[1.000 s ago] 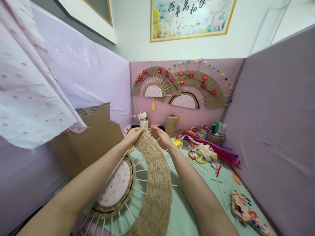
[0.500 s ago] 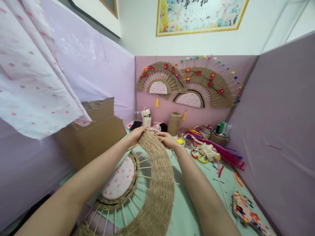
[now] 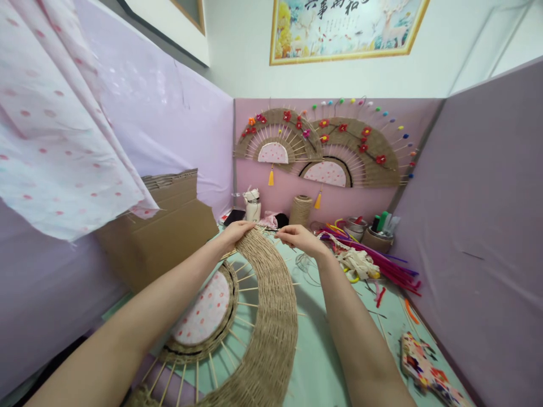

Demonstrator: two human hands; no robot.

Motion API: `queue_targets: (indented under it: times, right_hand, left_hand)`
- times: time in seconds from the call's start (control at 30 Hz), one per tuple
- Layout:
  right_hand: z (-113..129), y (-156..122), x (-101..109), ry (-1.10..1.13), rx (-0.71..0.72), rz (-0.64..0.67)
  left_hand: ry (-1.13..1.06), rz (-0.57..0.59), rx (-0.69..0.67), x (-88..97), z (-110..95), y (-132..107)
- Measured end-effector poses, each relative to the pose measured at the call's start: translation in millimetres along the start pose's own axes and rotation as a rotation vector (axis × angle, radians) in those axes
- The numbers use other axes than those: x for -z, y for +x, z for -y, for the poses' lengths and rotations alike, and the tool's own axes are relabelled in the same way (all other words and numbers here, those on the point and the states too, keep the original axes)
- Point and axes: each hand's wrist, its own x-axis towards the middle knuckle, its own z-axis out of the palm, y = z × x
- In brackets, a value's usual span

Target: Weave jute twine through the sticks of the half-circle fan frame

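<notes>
A large woven twine fan (image 3: 275, 305) curves across the lower middle, with thin sticks showing between its outer band and a half-round centre of dotted pink cloth (image 3: 206, 311). My left hand (image 3: 238, 233) is closed on the upper end of the woven band. Just to the right, my right hand (image 3: 299, 238) is pinched on a thin dark strand (image 3: 268, 229) that reaches toward the band's end. The strand's exact kind is too small to tell. My left fingertips are partly hidden behind the band.
Behind my hands stand a twine spool (image 3: 301, 211) and a white bottle (image 3: 252, 206). Pipe cleaners (image 3: 382, 261), cream lace (image 3: 358, 263) and a pen pot (image 3: 378, 238) lie right. A patterned case (image 3: 428, 367) rests near right. Cardboard (image 3: 165, 226) leans left; finished fans (image 3: 360, 144) hang behind.
My right hand has moved slightly right, away from the fan's edge, and the thin dark strand now shows between the hands. My left hand keeps its hold; the fan has shifted slightly left.
</notes>
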Motion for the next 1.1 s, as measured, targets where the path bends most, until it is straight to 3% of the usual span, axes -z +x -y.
queue_targets:
  times: [0.2,0.33,0.43,0.63,0.77,0.93,1.1]
  right_hand:
    - [28,-16,5,-0.365,0.114,-0.043]
    - [33,-23,6,-0.489,0.097,0.067]
    - [25,-22,8,-0.442,0.05,0.16]
    - [-8,-14,11,-0.144,-0.058,0.358]
    - [-26,-9,8,-0.087,-0.108,0.417]
    - [-44,-4,3,-0.123,-0.225,0.453]
    - [-57,-1,1,-0.176,-0.27,0.446]
  left_hand:
    - [-0.001,-0.023,0.022,3.9,3,-1]
    - [-0.007,-0.034,0.032,5.7,5,-1]
    - [-0.014,-0.031,0.041,6.9,6,0]
    - [-0.006,0.051,0.068,13.1,18,0]
    - [0.026,0.114,0.116,23.0,31,-7]
    - [0.126,0.187,0.211,44.4,40,-28]
    - [0.341,0.151,0.273,66.6,41,-60]
